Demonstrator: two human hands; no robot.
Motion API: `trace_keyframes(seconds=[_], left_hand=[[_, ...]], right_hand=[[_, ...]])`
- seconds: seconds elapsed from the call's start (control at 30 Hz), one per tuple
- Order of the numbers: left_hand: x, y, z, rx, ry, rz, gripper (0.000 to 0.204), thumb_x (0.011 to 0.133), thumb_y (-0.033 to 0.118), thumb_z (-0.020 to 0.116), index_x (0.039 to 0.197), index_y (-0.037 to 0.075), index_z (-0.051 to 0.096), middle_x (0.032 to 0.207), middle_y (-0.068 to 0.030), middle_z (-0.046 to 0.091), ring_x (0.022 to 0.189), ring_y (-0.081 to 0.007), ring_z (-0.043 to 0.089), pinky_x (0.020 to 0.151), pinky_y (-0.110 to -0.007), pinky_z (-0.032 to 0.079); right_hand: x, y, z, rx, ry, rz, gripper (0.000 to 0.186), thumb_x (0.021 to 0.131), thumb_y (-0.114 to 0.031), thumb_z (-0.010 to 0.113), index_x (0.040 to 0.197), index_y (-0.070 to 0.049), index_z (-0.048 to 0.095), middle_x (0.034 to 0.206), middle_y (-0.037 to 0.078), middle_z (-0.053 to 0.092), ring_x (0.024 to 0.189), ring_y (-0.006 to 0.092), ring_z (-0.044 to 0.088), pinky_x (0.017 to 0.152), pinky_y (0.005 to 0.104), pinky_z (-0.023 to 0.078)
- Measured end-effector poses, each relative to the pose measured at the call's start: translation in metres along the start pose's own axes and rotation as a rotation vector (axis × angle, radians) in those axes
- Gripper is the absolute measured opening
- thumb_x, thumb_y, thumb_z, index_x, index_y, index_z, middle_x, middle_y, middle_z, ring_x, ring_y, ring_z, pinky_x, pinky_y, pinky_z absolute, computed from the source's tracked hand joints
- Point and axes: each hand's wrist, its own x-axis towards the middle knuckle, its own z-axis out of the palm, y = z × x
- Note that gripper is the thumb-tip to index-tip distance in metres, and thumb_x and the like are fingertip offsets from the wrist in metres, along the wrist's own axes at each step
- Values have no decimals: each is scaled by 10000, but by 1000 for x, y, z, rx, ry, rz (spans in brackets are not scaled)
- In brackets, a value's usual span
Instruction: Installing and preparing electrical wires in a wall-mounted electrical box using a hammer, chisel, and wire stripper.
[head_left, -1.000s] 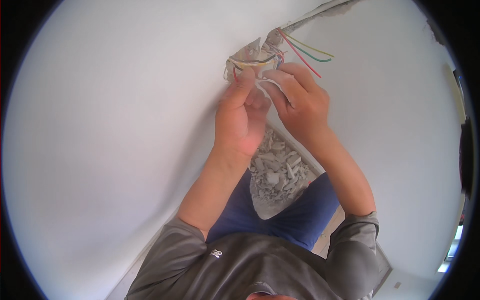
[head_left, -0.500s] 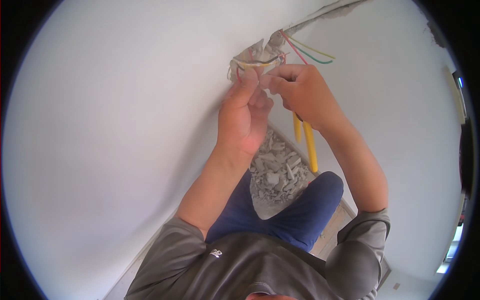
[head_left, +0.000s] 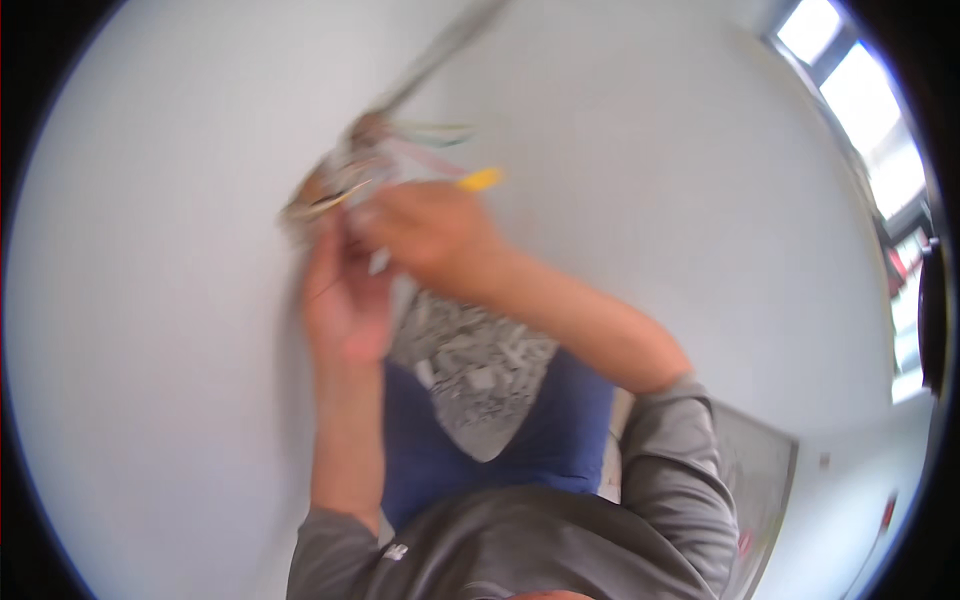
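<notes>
My left hand (head_left: 350, 305) is raised, palm toward me, at the lower edge of a rough hole (head_left: 312, 188) in the white wall. Its fingertips seem pinched close to a light wire and a dark wire (head_left: 340, 196), but blur hides what they hold. Against it, my right hand (head_left: 435, 232) is closed, its fingertips meeting the left ones. Pliers (head_left: 482, 179) are held in it; only a yellow handle end shows beyond the back of the hand. A small white piece (head_left: 379, 262) shows between the hands. Green and reddish wires (head_left: 435, 132) stick out of the hole to the right.
A cut groove (head_left: 440, 58) runs up the wall from the hole. Grey rubble (head_left: 475, 365) lies below my hands, between my knees in blue trousers (head_left: 575, 420). Windows (head_left: 865, 95) are at the far right, and a framed pane or panel (head_left: 755, 470) is at the lower right.
The view has swung, so wall and hands appear further left and blurred. My right hand has turned across the left; the pliers' handles, which hung below it, now point out to the upper right.
</notes>
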Motion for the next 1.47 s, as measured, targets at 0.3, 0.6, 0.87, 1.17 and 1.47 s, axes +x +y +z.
trace_keyframes(seconds=[0.3,0.6,0.87,1.17,1.47], left_hand=[[8,-3,11,-124,-157,-16,381,1084,275,462,1404,71,498,1362,-72,569,1282,-171,518,1107,-366,411],[7,6,-1,-101,-422,-56,411,1077,241,480,1442,56,455,1429,-69,523,1326,-179,483,1151,-368,371],[17,4,17,-10,-1,-24,338,1036,208,548,1323,30,530,1322,-86,567,1256,-229,510,1113,-427,380],[23,18,24,-108,-72,-45,127,1022,136,513,1019,16,557,1053,-83,553,1154,-306,444,1126,-555,274],[24,26,14,27,-47,41,115,1029,143,501,986,48,550,1038,-69,529,1186,-310,426,1146,-601,248]], right_hand=[[5,5,-4,-338,125,-209,143,681,-177,665,743,-81,577,771,18,471,633,155,500,494,304,423],[7,-4,-2,-251,72,-197,131,698,-167,672,714,-80,577,782,25,489,633,163,529,464,330,438],[-7,2,-9,-106,-78,170,122,846,-202,627,910,-99,616,872,61,613,664,237,670,516,403,514],[-207,40,-170,36,-132,1109,320,978,-346,610,1106,-75,724,1088,112,732,939,241,702,833,349,529],[-637,-84,-128,-206,-207,1965,388,911,-348,587,1131,-66,739,1078,269,696,1040,382,675,935,480,498]])
